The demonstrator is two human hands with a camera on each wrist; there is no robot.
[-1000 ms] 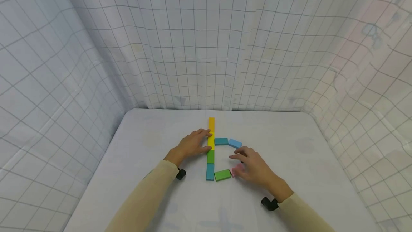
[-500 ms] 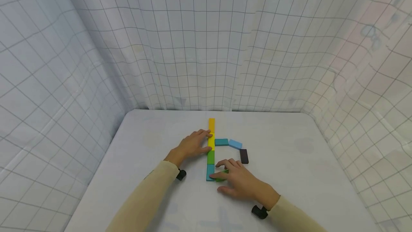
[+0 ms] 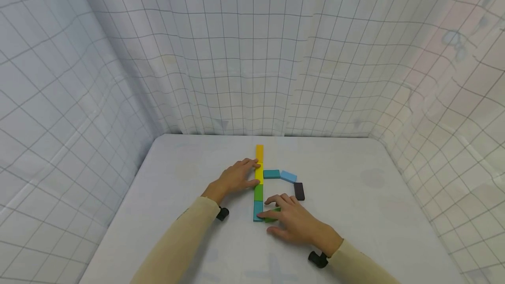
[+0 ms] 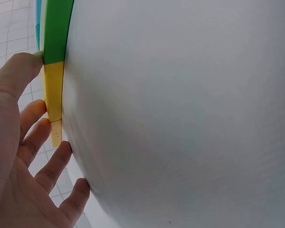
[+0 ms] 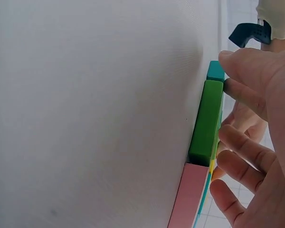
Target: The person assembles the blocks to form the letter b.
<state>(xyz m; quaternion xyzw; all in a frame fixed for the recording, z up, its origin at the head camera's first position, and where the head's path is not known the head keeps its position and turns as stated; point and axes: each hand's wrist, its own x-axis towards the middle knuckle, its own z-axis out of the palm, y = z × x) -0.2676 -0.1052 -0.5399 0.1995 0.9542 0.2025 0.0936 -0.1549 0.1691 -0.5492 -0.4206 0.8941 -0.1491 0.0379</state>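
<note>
Colored domino blocks lie flat in a straight column with a curved branch on its right. The column runs from a far yellow domino (image 3: 259,153) through a second yellow domino (image 3: 258,174) and a green domino (image 3: 258,192) to a teal domino (image 3: 257,207). My left hand (image 3: 235,176) rests along the column, thumb and fingertips at the yellow and green dominoes. My right hand (image 3: 296,222) reaches over the lower green domino (image 5: 206,123), its index fingertip at the column's teal end. A pink domino (image 5: 187,197) adjoins that green one, hidden under the hand in the head view.
Beside the second yellow block, another teal domino (image 3: 271,174) leads to a light blue domino (image 3: 289,176) and a black domino (image 3: 299,191). All lie on a white table (image 3: 197,249), with a white gridded curtain (image 3: 236,56) around its back and sides.
From the pink domino, my right hand has shifted left and nearer to me, onto the column's teal end, uncovering the black domino. My left hand has stayed in place.
</note>
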